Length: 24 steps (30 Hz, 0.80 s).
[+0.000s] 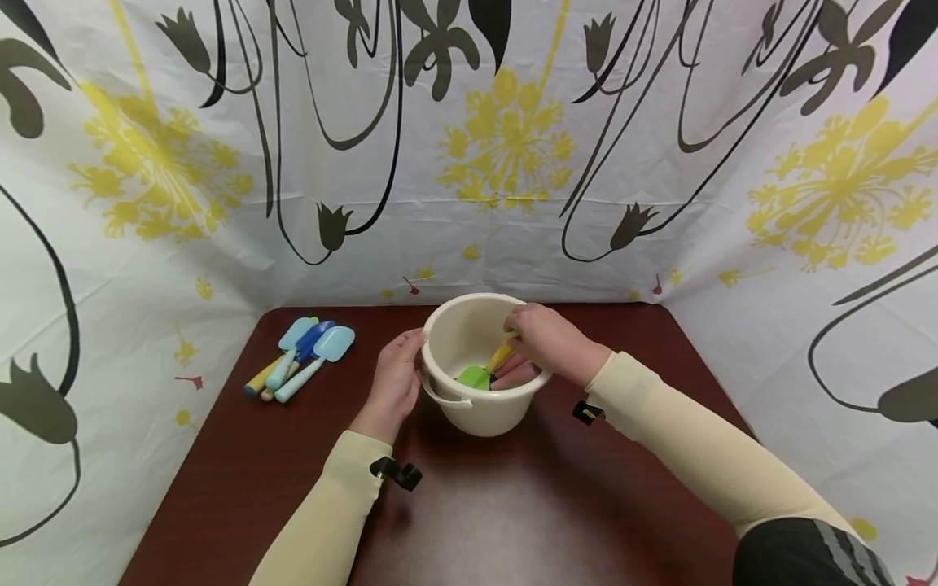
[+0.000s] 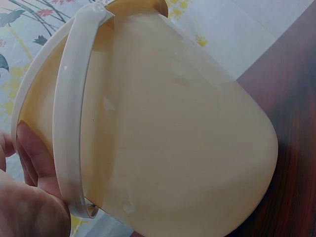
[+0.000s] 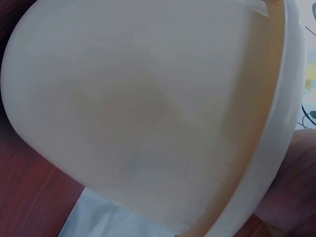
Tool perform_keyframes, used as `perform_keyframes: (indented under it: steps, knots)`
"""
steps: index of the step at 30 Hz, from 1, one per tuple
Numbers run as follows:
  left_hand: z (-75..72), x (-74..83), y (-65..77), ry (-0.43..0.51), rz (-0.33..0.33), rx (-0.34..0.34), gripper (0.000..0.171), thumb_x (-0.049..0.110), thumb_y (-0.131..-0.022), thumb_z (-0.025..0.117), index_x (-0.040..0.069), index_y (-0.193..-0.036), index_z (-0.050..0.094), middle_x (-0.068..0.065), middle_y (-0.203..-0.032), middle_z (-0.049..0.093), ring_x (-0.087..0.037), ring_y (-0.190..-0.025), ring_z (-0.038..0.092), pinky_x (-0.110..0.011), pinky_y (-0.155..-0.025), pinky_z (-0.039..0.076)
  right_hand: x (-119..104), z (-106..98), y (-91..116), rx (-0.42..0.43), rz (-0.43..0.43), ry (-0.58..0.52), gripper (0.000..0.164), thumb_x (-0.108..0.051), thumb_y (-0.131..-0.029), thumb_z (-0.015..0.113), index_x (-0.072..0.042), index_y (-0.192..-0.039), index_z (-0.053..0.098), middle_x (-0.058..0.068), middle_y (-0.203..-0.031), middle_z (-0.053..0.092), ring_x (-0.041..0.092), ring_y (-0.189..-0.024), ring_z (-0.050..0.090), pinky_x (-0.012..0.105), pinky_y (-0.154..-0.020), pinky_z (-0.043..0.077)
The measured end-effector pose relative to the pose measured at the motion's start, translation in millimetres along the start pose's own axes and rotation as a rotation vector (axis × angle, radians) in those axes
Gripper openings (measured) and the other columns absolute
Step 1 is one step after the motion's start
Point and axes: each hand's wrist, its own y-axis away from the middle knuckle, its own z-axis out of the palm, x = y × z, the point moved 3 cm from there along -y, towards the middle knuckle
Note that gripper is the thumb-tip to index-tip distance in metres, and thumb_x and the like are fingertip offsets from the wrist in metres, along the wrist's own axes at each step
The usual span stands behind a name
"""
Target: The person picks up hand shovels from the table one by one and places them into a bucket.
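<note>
A cream bucket with a white handle stands on the table, its mouth tipped toward me. My left hand grips its rim on the left, with fingers over the edge in the left wrist view. Reaching over the right rim, my right hand holds the yellow handle of a spatula whose green blade is down inside the bucket. Pinkish pieces lie beside it in there; their kind is unclear. In the right wrist view the bucket wall hides the right fingers.
At the table's back left lies a small pile of spatulas, among them a light blue one, a dark blue one and one yellow handle. A patterned cloth hangs behind and on both sides of the dark red table.
</note>
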Motion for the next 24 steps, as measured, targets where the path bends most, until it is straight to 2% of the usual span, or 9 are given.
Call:
perform_keyframes:
  steps: [3,8,13,18,21,24]
  knots:
    - [0.1,-0.5,-0.2,-0.007,0.002,-0.003,0.024,0.019,-0.108,0.07,0.0,-0.123,0.071,-0.007,-0.112,0.068,-0.021,-0.097,0.059,-0.026,-0.077,0.05,-0.2,-0.4,0.4,0.012,-0.03,0.019,0.01,-0.009,-0.101,0.079,-0.004,-0.109,0.08,0.008,-0.106,0.074,0.031,-0.102,0.068,0.046,-0.088,0.058]
    - [0.3,-1.9,-1.3,0.0,0.002,-0.005,0.022,0.018,-0.108,0.07,0.0,-0.122,0.071,-0.007,-0.109,0.068,-0.02,-0.093,0.058,-0.026,-0.074,0.049,2.3,-1.3,2.5,0.028,-0.051,0.009,0.015,-0.012,-0.101,0.079,-0.003,-0.113,0.079,0.008,-0.11,0.073,0.031,-0.106,0.068,0.047,-0.091,0.058]
    - [0.3,-2.9,-1.6,0.01,-0.002,-0.002,0.02,0.016,-0.108,0.069,0.001,-0.12,0.072,-0.008,-0.109,0.068,-0.022,-0.094,0.059,-0.026,-0.074,0.049,10.9,-0.9,5.1,0.092,-0.031,-0.082,0.02,-0.014,-0.103,0.077,-0.003,-0.119,0.079,0.009,-0.116,0.073,0.031,-0.115,0.065,0.049,-0.099,0.056]
    - [0.5,-2.4,-1.8,0.006,-0.001,0.002,0.021,0.016,-0.108,0.068,0.0,-0.122,0.071,-0.009,-0.11,0.067,-0.023,-0.096,0.057,-0.027,-0.075,0.049,24.3,-0.3,14.0,0.27,0.047,-0.288,0.019,-0.017,-0.108,0.072,-0.004,-0.12,0.077,0.011,-0.119,0.071,0.032,-0.118,0.062,0.053,-0.103,0.052]
    - [0.6,-1.9,-2.8,-0.007,0.0,0.0,0.024,0.018,-0.109,0.068,0.0,-0.124,0.071,-0.009,-0.113,0.067,-0.024,-0.099,0.058,-0.028,-0.078,0.05,34.9,1.9,23.2,0.407,0.142,-0.434,0.019,-0.018,-0.109,0.07,-0.004,-0.121,0.076,0.009,-0.118,0.072,0.03,-0.112,0.065,0.052,-0.097,0.053]
    - [0.6,-1.5,-3.5,-0.009,-0.004,-0.002,0.025,0.02,-0.11,0.068,0.0,-0.125,0.07,-0.008,-0.115,0.067,-0.024,-0.101,0.058,-0.028,-0.08,0.051,45.6,6.9,32.1,0.477,0.271,-0.553,0.023,-0.024,-0.111,0.068,-0.005,-0.123,0.074,0.01,-0.119,0.071,0.027,-0.108,0.066,0.047,-0.093,0.053]
